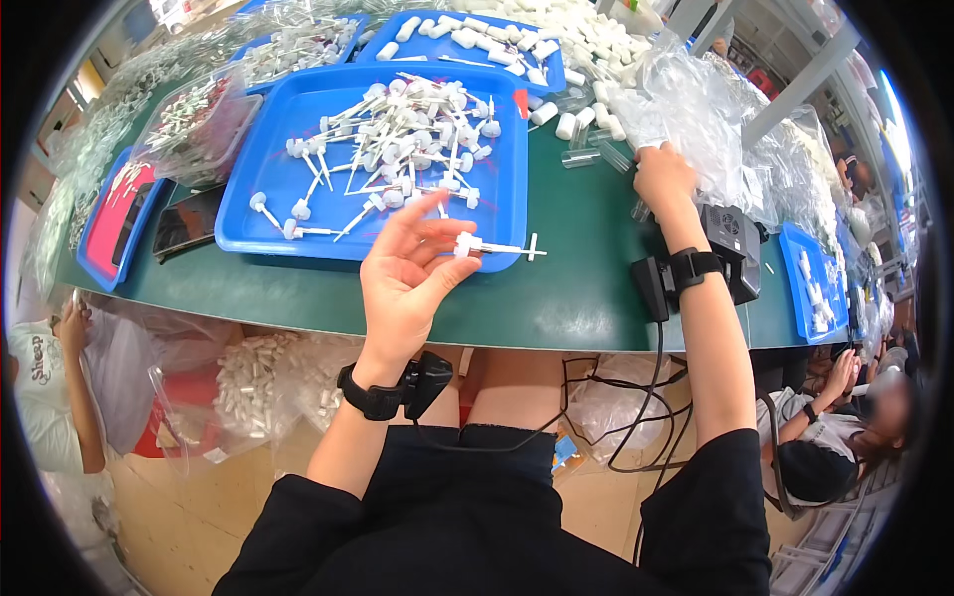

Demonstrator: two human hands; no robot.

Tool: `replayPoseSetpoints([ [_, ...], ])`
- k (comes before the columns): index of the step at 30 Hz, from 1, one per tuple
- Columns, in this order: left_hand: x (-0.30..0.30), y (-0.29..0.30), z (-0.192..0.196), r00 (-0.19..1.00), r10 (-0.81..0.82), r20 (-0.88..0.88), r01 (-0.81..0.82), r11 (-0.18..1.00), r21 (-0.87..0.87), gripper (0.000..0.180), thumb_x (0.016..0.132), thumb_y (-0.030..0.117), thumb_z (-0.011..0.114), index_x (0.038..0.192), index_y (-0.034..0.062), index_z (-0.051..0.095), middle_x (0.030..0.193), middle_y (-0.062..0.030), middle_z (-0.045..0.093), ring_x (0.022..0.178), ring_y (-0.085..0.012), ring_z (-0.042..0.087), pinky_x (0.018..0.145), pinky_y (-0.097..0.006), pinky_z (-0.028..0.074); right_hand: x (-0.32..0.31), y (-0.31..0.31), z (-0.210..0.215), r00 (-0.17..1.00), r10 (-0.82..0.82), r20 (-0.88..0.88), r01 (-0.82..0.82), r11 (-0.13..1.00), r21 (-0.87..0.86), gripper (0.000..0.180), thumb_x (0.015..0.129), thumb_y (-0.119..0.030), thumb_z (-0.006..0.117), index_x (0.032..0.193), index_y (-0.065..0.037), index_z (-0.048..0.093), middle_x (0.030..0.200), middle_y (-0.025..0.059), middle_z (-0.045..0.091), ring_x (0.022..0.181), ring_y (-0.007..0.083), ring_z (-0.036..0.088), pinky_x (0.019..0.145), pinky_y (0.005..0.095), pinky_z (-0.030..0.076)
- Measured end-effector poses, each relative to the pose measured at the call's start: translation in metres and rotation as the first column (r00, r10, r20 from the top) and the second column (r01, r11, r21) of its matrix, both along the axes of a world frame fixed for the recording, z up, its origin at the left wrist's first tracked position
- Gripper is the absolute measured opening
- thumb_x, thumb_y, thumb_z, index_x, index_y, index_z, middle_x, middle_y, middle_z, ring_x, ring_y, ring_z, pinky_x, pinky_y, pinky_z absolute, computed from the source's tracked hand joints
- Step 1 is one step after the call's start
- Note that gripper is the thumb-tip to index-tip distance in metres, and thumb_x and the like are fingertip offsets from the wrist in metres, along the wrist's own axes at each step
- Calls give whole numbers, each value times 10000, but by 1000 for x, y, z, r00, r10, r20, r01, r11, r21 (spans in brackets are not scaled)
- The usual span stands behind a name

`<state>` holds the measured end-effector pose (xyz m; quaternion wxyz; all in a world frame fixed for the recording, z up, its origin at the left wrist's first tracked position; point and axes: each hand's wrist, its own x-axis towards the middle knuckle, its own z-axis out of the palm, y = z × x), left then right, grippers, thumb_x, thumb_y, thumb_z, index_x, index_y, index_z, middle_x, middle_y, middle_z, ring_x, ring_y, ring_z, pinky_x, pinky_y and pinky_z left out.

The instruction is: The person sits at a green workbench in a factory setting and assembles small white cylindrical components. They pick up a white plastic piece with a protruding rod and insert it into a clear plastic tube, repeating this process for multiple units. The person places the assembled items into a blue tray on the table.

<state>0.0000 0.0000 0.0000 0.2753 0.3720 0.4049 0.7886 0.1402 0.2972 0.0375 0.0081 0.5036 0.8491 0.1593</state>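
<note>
My left hand (405, 273) is raised over the near rim of a blue tray (268, 233) and pinches a white pump part (494, 247) with a thin stem pointing right. The tray holds a heap of several similar white stemmed pump parts (407, 134). My right hand (664, 174) reaches far right into a pile of clear plastic bags (706, 109) beside small clear tubes (596, 154); what its fingers grasp is hidden. Both wrists wear black bands with cables.
Green table (586, 288) with more blue trays of white caps (477, 45) at the back, a red tray (109, 219) and phone (187, 223) at left, a black box (735, 248) at right. Other people sit at left and lower right. Bags of white parts lie under the table.
</note>
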Motion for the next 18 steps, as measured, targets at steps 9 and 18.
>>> replayPoseSetpoints([
  [9, 1, -2, 0, 998, -20, 60, 21, 1000, -19, 326, 827, -59, 588, 1150, -74, 541, 1144, -162, 572, 1011, -191, 576, 861, -345, 503, 12, -22, 18, 914, 36, -403, 5, 995, 100, 219, 781, -107, 582, 997, -113, 614, 947, 120, 660, 880, 287, 642, 758, 405, 503],
  [18, -2, -7, -2, 997, -17, 74, 16, 1000, 15, 262, 813, -104, 586, 1071, -59, 577, 1089, -153, 609, 978, -196, 609, 870, -311, 511, 31, -161, 40, 326, -31, -945, -692, 673, -260, 295, 745, -79, 686, 1029, -55, 611, 924, 25, 659, 848, 122, 633, 688, 274, 503],
])
